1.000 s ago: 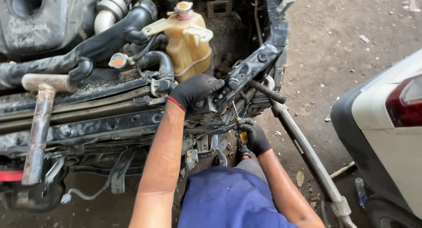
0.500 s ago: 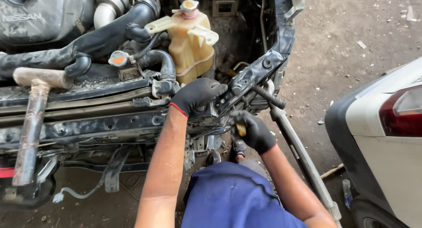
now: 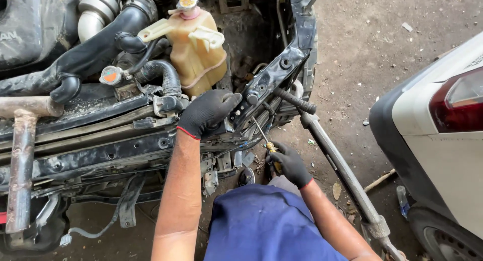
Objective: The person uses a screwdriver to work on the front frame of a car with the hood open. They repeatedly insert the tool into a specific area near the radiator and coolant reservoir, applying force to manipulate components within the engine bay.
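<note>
Bare dirt ground [image 3: 362, 49] beside open engine bay [image 3: 100, 90]

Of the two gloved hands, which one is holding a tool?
The right hand holds a yellow-handled screwdriver, shaft pointing up toward the black front frame. The left hand holds no tool; it rests on the frame.

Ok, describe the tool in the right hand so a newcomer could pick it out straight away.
Start at the yellowish coolant tank in the engine bay and drop to the black front frame below it. Under the frame, the gloved right hand grips a screwdriver: the only slim shiny shaft with a yellow handle, angled up towards the frame.
</note>
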